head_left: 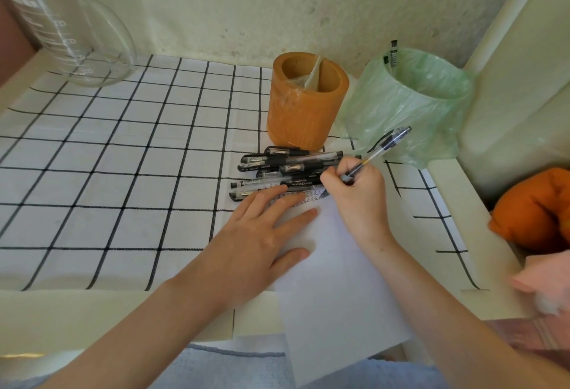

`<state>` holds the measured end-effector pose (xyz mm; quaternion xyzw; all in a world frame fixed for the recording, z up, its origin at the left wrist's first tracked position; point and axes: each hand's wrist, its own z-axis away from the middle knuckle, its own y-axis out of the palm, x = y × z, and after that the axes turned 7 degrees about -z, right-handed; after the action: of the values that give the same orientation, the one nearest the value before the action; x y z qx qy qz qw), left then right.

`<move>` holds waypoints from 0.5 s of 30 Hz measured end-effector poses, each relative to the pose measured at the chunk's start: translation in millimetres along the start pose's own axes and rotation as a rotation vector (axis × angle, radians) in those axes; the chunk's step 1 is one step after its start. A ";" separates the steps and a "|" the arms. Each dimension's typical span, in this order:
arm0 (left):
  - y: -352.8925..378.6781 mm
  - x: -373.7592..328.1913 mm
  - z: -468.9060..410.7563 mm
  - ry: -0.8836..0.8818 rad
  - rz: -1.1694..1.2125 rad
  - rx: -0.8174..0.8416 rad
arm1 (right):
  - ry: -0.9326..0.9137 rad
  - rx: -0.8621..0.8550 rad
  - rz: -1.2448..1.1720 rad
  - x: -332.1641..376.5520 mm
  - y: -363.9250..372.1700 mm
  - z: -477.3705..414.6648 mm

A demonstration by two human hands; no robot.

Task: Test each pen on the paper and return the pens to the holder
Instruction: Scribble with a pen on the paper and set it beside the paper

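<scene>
Paper [339,280] pinned flat by L hand [256,234]; R hand [354,191] grips pen [379,151], tip down.

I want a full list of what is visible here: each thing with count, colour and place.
paper: one, white, front centre
loose pens: about seven, black and clear, between paper and holder
held pen: one, clear and black, tip on paper
holder: one, orange-brown, behind loose pens
bag: one, pale green, right of holder
bag pens: two, dark, upright in bag
jug: one, clear glass, far left
cloth: one, white with black grid, on table
cushion: one, orange, right edge
left hand: one, flat on paper
right hand: one, grips held pen
</scene>
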<state>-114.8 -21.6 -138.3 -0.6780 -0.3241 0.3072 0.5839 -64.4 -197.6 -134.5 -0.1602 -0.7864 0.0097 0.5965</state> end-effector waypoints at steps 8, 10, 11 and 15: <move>-0.7 -0.5 -0.4 0.000 -0.002 -0.013 | 0.013 0.004 -0.056 -2.4 1.0 0.4; -1.0 -0.6 -0.5 0.001 -0.001 -0.017 | 0.004 0.010 -0.047 -2.4 0.7 0.4; -1.0 -0.7 -0.4 0.002 0.001 -0.018 | 0.002 0.013 -0.044 -2.3 0.6 0.3; -0.4 -0.3 -0.4 0.003 -0.001 -0.019 | 0.001 0.011 -0.027 -1.9 1.0 0.3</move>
<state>-114.6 -22.0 -137.8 -0.6838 -0.3267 0.3027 0.5780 -64.0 -197.1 -136.5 -0.1461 -0.7880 0.0060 0.5980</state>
